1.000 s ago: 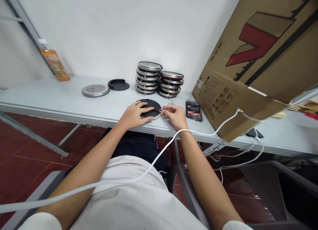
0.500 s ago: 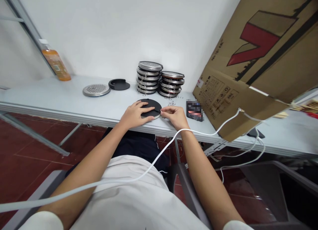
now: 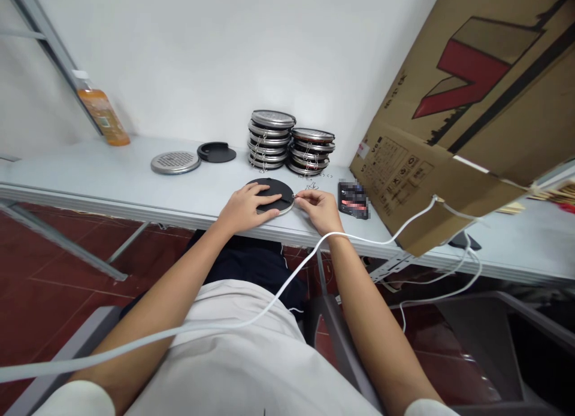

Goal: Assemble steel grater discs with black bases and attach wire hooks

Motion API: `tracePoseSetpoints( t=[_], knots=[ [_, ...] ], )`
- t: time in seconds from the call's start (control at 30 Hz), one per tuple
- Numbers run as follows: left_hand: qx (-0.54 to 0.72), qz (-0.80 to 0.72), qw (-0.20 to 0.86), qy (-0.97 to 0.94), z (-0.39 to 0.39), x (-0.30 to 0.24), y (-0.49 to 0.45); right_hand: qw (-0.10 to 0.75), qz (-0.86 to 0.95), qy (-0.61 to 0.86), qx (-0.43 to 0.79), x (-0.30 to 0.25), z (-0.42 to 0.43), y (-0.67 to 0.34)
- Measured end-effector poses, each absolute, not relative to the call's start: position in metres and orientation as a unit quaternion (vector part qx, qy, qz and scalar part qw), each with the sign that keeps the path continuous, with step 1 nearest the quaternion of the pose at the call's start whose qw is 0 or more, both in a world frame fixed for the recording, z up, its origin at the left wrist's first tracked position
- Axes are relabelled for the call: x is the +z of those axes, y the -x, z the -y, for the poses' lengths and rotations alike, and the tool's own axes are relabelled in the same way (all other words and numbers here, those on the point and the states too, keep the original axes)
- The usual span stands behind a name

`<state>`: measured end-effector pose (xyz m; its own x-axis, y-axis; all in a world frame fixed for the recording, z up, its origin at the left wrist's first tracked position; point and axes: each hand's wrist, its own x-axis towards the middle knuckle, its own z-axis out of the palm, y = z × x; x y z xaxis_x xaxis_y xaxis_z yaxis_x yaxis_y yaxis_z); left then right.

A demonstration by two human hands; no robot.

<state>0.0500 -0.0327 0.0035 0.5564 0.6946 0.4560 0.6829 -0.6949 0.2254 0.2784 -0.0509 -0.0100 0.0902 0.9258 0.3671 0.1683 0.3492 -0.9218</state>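
My left hand [image 3: 246, 207] lies with its fingers spread over a round black lid [image 3: 279, 189], pressing it on the table near the front edge. A thin silvery rim shows beneath the black top. At the disc's right edge, my right hand [image 3: 317, 209] is closed in a pinch on a small metal binder clip [image 3: 294, 196], mostly hidden by the fingertips. Several loose clips [image 3: 311, 186] lie just behind that hand. Farther back stand two stacks of similar silver and black discs, a taller stack [image 3: 269, 140] and a lower one [image 3: 311, 152], with wire clip handles at their edges.
On the left are a perforated silver disc [image 3: 175, 162], a black round lid [image 3: 217, 152] and an orange bottle [image 3: 104, 117]. A phone [image 3: 353, 199] lies right of my right hand, beside a large cardboard box [image 3: 404, 164]. A white cable [image 3: 287, 284] crosses over my right forearm.
My right fingertips have shifted slightly right and back at the disc's edge. My left hand stays spread on the black lid.
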Motion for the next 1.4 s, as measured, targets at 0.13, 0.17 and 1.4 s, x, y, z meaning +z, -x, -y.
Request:
tracePoseSetpoints(
  t=[0.13,0.17,1.4],
  knots=[
    [0.261,-0.389,0.012,-0.883,0.033,0.003,-0.049,0.562,0.618,0.458,0.305,-0.008,0.052,-0.277],
    [0.259,-0.39,0.013,-0.884,0.033,0.003,-0.049,0.561,0.624,0.453,0.303,-0.008,0.052,-0.276],
    [0.23,-0.338,0.003,-0.913,0.036,0.009,-0.044,0.499,0.671,0.461,0.298,-0.002,0.061,-0.273]
  ],
)
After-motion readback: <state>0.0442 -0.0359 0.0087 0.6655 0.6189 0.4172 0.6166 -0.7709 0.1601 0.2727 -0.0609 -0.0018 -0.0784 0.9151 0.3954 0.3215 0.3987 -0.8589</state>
